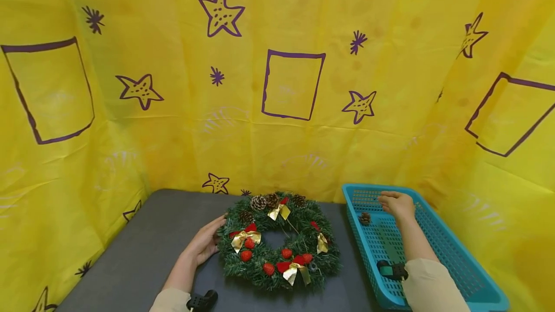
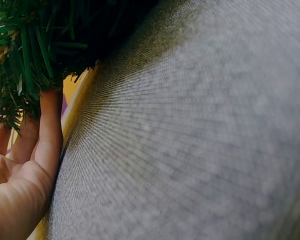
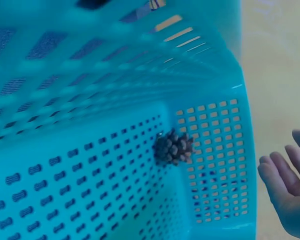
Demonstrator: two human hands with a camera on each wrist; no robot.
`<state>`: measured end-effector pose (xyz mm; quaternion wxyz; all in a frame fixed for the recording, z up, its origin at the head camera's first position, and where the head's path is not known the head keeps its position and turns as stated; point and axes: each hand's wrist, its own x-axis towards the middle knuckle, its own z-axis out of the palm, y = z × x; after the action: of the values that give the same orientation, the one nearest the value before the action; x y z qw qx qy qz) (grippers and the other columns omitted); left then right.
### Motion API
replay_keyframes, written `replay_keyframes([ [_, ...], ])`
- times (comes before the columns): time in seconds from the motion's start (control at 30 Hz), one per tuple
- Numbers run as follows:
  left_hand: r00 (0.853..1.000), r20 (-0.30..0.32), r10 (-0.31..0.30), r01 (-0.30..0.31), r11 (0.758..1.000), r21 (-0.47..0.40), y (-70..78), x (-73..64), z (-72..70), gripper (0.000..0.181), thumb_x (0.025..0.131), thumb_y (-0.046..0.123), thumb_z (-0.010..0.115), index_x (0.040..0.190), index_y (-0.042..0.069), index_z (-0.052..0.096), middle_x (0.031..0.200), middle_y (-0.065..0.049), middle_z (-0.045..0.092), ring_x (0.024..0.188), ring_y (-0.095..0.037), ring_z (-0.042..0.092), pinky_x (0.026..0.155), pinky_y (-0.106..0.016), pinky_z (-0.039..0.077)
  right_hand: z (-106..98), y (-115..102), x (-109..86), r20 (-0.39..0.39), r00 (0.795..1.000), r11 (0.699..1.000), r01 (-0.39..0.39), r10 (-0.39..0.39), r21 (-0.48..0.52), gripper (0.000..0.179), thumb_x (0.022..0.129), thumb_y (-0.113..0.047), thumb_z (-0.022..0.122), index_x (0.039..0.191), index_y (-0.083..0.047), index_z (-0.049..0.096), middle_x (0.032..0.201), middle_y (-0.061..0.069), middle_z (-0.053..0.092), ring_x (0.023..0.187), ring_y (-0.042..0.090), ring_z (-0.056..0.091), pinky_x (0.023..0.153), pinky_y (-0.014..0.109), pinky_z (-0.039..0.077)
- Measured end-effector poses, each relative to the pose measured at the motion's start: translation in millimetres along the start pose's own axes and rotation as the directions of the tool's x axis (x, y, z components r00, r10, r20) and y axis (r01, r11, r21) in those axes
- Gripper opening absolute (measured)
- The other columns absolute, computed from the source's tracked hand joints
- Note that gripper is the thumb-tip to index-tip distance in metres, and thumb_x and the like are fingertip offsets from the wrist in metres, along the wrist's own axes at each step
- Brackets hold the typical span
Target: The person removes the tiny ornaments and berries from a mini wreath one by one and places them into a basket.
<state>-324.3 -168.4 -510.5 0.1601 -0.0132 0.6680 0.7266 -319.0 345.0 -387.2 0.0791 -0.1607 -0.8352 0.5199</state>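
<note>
A green wreath (image 1: 277,280) lies on the dark table, trimmed with several pine cones (image 1: 258,202), red berries (image 1: 268,268) and gold-and-red bows (image 1: 245,240). My left hand (image 1: 207,240) touches the wreath's left edge. In the left wrist view, that hand's extended fingers (image 2: 51,125) reach up to the green needles, and some tips are hidden there. Above the far part of a blue plastic basket (image 1: 442,220) is my right hand (image 1: 398,204), its fingers loosely bent and nothing visible in them. One pine cone (image 3: 174,148) sits inside the basket near its far-end wall.
The basket stands to the right of the wreath, its long side along the table. Dark table surface (image 1: 130,254) extends left of the wreath. A yellow curtain (image 1: 286,158) with purple stars and squares hangs behind and at both sides.
</note>
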Motion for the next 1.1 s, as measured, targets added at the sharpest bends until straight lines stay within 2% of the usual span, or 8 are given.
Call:
replay_keyframes([
  [0.23,1.000,0.008,-0.001,0.001,1.000,0.022,0.6,1.1,0.7,0.070,0.103,0.045,0.046,0.161,0.017,0.017,0.166,-0.017,0.005,0.075,-0.012,0.031,0.084,-0.041,0.033,-4,-10,4.9,0.012,1.000,1.000,0.011,-0.011,-0.012,0.050,0.102,-0.018,0.053,0.144,0.008,0.045,0.150,0.033,0.040,0.135,0.043,0.047,0.107,0.042,0.046],
  [0.47,1.000,0.004,-0.001,0.001,1.000,0.005,1.7,0.0,1.7,0.066,0.105,0.042,0.044,0.160,0.016,0.019,0.162,-0.017,0.015,0.075,-0.009,0.034,0.075,-0.034,0.034,-5,-25,3.5,0.018,1.000,1.000,0.013,-0.013,-0.005,0.050,0.102,-0.019,0.052,0.146,0.005,0.044,0.152,0.030,0.040,0.137,0.040,0.047,0.102,0.032,0.051],
  [0.57,1.000,-0.016,-0.006,0.006,1.000,-0.003,1.8,-0.2,2.2,0.062,0.106,0.040,0.043,0.159,0.018,0.022,0.132,-0.008,0.043,0.066,-0.007,0.033,0.069,-0.031,0.032,-3,-34,2.3,0.019,0.999,1.000,0.028,-0.029,0.014,0.050,0.102,-0.019,0.052,0.145,0.005,0.045,0.152,0.029,0.041,0.137,0.038,0.047,0.095,0.023,0.053],
  [0.7,1.000,-0.022,-0.007,0.007,1.000,0.005,0.8,0.2,2.2,0.062,0.106,0.041,0.043,0.159,0.018,0.024,0.094,0.003,0.040,0.063,-0.005,0.034,0.065,-0.028,0.031,2,-47,-0.2,0.032,0.998,0.998,0.060,-0.061,0.027,0.050,0.101,-0.019,0.053,0.144,0.005,0.046,0.152,0.028,0.041,0.137,0.039,0.047,0.089,0.017,0.054],
  [0.77,1.000,-0.019,-0.009,0.009,1.000,0.004,0.0,0.4,2.2,0.061,0.106,0.041,0.043,0.159,0.018,0.024,0.097,0.003,0.041,0.063,-0.004,0.034,0.064,-0.027,0.033,5,-53,-1.6,0.044,0.996,0.997,0.075,-0.076,0.020,0.050,0.101,-0.019,0.054,0.144,0.005,0.046,0.151,0.028,0.042,0.137,0.039,0.047,0.090,0.017,0.054],
  [0.87,1.000,-0.011,-0.011,0.011,1.000,-0.003,-0.7,0.4,2.2,0.062,0.106,0.041,0.043,0.160,0.018,0.022,0.127,-0.005,0.044,0.063,-0.005,0.033,0.064,-0.028,0.034,11,-63,-4.0,0.061,0.994,0.995,0.093,-0.095,0.023,0.050,0.101,-0.019,0.055,0.144,0.005,0.047,0.151,0.027,0.043,0.137,0.038,0.048,0.095,0.022,0.053],
  [0.97,1.000,0.003,-0.004,0.004,1.000,-0.001,-0.7,0.6,1.9,0.066,0.105,0.043,0.044,0.160,0.018,0.018,0.160,-0.014,0.021,0.065,-0.006,0.030,0.068,-0.030,0.034,18,-73,-5.2,0.082,0.990,0.992,0.109,-0.113,0.059,0.050,0.101,-0.018,0.056,0.144,0.005,0.047,0.151,0.025,0.044,0.137,0.038,0.048,0.101,0.027,0.050],
  [1.1,1.000,0.017,0.000,0.000,1.000,0.006,-0.1,1.4,0.9,0.068,0.105,0.044,0.044,0.161,0.018,0.015,0.166,-0.014,0.007,0.065,-0.006,0.030,0.073,-0.033,0.033,29,-82,-6.3,0.109,0.984,0.986,0.130,-0.141,0.103,0.049,0.100,-0.016,0.056,0.144,0.005,0.047,0.151,0.025,0.044,0.137,0.037,0.048,0.106,0.031,0.048],
])
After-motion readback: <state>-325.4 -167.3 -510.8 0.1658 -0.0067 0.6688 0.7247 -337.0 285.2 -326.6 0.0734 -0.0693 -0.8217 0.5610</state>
